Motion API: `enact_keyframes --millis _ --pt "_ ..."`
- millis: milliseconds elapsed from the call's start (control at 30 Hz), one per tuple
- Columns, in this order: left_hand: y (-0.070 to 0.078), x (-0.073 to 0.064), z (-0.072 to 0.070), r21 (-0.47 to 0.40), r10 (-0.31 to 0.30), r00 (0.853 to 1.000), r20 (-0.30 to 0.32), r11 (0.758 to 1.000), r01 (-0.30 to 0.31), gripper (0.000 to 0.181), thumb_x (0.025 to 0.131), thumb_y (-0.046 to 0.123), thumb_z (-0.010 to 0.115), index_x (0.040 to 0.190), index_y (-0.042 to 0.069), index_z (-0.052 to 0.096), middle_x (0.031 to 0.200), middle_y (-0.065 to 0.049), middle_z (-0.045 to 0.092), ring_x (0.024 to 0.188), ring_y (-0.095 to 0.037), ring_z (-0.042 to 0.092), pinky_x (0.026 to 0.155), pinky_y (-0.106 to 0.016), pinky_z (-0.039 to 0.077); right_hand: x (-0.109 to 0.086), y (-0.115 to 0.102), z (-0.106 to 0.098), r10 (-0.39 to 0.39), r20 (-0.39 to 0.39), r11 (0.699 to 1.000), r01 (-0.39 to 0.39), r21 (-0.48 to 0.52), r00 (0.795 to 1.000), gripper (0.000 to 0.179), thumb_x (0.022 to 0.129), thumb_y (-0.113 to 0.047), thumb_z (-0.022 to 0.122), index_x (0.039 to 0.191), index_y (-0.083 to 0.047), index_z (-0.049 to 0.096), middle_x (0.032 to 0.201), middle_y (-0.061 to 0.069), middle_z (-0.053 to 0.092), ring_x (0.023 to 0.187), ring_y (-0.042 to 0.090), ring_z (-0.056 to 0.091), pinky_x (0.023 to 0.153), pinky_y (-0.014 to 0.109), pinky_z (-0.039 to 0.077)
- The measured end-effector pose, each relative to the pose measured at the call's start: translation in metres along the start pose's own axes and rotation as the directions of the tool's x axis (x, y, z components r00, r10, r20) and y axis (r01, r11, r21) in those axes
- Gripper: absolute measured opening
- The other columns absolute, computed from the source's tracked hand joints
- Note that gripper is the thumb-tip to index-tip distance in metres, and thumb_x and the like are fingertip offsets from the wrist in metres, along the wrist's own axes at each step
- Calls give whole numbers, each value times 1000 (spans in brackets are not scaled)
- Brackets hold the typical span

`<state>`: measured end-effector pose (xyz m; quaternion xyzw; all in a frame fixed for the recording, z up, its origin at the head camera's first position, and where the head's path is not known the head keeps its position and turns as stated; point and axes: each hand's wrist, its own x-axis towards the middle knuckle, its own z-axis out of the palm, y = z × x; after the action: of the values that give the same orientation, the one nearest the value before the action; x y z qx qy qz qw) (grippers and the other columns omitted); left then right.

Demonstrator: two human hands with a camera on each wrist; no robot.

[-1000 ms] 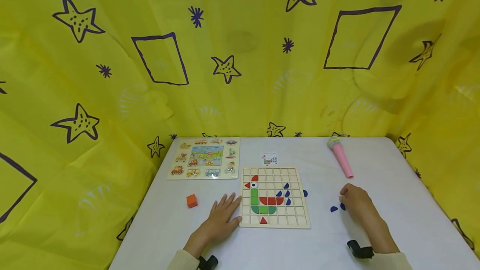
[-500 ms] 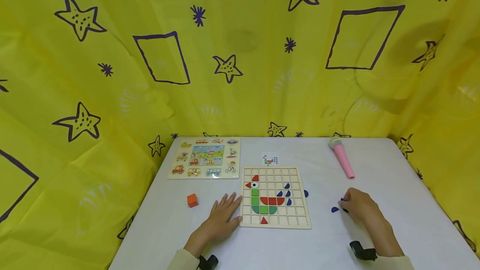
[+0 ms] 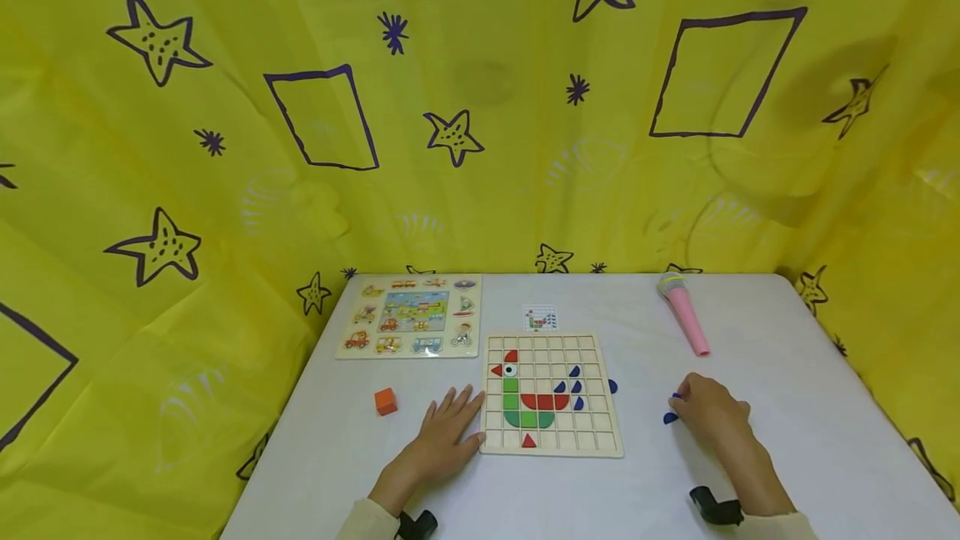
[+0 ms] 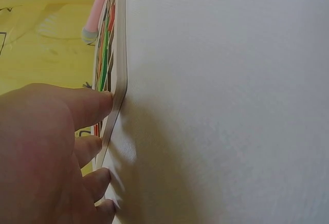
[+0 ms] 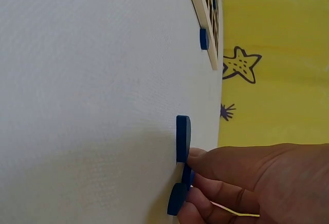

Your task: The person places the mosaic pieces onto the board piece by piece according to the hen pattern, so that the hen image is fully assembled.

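My left hand [image 3: 442,433] lies with fingers spread on the table, fingertips at the left edge of a wooden grid board [image 3: 551,447]; the left wrist view shows thumb [image 4: 92,106] and fingertips against that edge. Red, green and blue pieces form a bird on the board. My right hand [image 3: 708,408], right of the board, pinches a blue half-circle piece [image 5: 188,175] between thumb and fingers. Two more blue half-circle pieces are close to its fingertips: one upper piece [image 5: 183,138] by the thumb and one lower piece [image 5: 177,199] by the fingers.
Another blue half-circle piece [image 3: 612,387] lies against the board's right edge. A small bird picture card [image 3: 540,317] sits behind the board. A vehicle puzzle [image 3: 407,350] and an orange cube [image 3: 386,402] are on the left; a pink toy microphone [image 3: 687,319] lies at the back right.
My right hand's fingertips have come down and slightly left among the loose blue pieces, closing on one of them. My left hand stays at the board's edge.
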<state>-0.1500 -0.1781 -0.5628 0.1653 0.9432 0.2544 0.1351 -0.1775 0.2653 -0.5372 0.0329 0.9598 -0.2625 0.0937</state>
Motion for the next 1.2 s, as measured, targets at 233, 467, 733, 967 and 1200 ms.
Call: enact_keyframes --millis 233,467,733,967,1200 --pt "2 -1 -1 -19 0 1000 6 1000 1 67 106 42 57 166 21 36 174 -10 27 163 -41 15 128 -69 9 -2 0 -1 26 13 1000 -26 -10 1000 24 96 -19 70 99 4 64 94 19 69 87 34 64 78 60 41" --pt "0 0 1 -10 2 1000 4 1000 -2 67 107 44 56 167 22 35 175 -9 27 163 -40 15 128 -69 9 -4 3 0 17 7 1000 -17 14 1000 21 96 -19 69 99 1 66 97 19 71 92 37 66 78 58 41" --pt "0 -1 0 -1 -9 1000 -1 1000 9 67 107 43 56 167 21 35 175 -9 26 163 -40 15 128 -69 8 7 -19 14 -33 -28 999 33 7 999 17 98 -15 70 97 1 69 85 8 70 83 28 63 82 60 40" --pt "1 0 0 -2 7 1000 -9 1000 -7 67 107 41 57 166 19 36 174 -11 28 162 -42 16 127 -70 10 21 -53 28 -86 -91 996 88 15 992 15 95 -13 73 96 2 70 88 13 71 85 32 66 81 57 42" --pt "2 -2 -2 -11 18 1000 -13 1000 -18 67 107 40 57 166 18 36 174 -13 28 162 -43 16 127 -71 10 29 -83 43 -112 -88 989 120 91 990 13 96 -10 74 99 2 69 88 10 69 82 26 62 82 51 47"
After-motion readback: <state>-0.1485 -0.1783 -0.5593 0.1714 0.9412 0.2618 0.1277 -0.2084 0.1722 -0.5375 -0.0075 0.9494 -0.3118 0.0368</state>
